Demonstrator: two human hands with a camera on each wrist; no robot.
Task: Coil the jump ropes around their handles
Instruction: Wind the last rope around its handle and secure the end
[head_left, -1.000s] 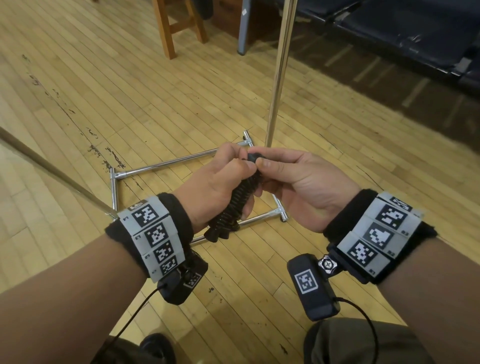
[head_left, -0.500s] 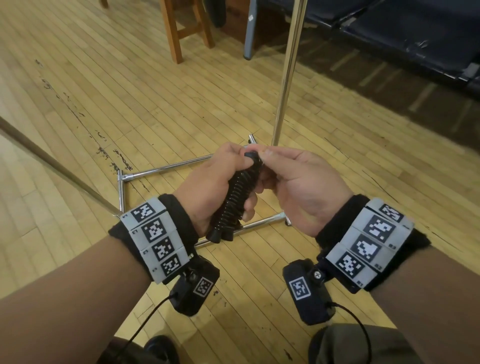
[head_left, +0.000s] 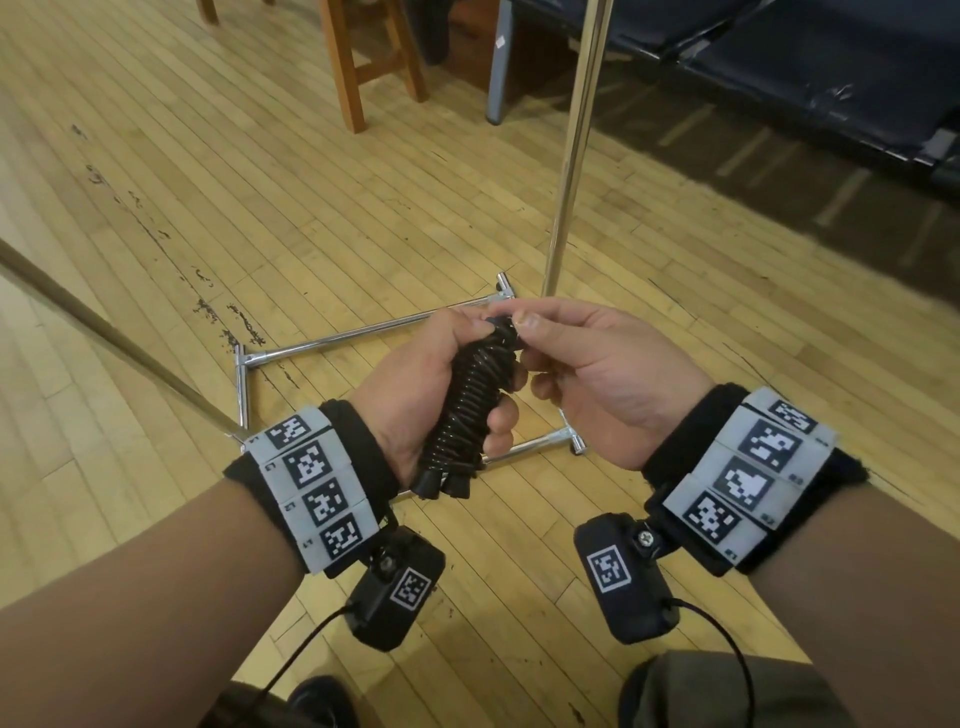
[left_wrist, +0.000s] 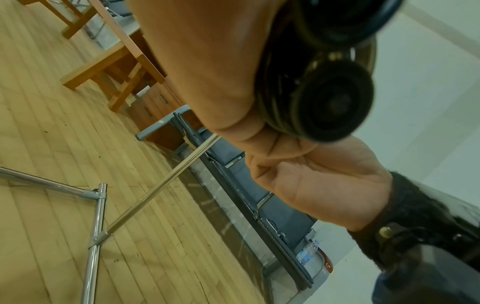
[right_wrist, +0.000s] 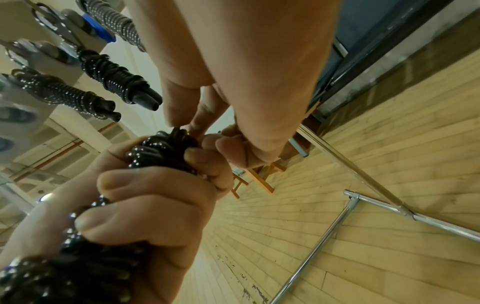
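Observation:
A black jump rope (head_left: 467, 405) is coiled tightly round its two handles, whose ends (head_left: 441, 486) stick out below my fist. My left hand (head_left: 415, 384) grips the bundle upright, fingers wrapped round the coils (right_wrist: 161, 148). My right hand (head_left: 566, 358) pinches the top of the bundle (head_left: 501, 330) with thumb and fingertips (right_wrist: 182, 121). The left wrist view shows the two round handle butts (left_wrist: 335, 102) close up, blurred. Whether a loose rope end is in the pinch is hidden.
A chrome rack stands on the wooden floor below my hands, with its base frame (head_left: 363, 335) and upright pole (head_left: 576, 135). Several other coiled jump ropes (right_wrist: 111, 78) hang from it above. A wooden stool (head_left: 358, 57) and dark benches (head_left: 779, 57) stand beyond.
Both hands stayed joined on the bundle and shifted slightly. The bundle has turned more upright, and my right fingertips have moved up onto its top end.

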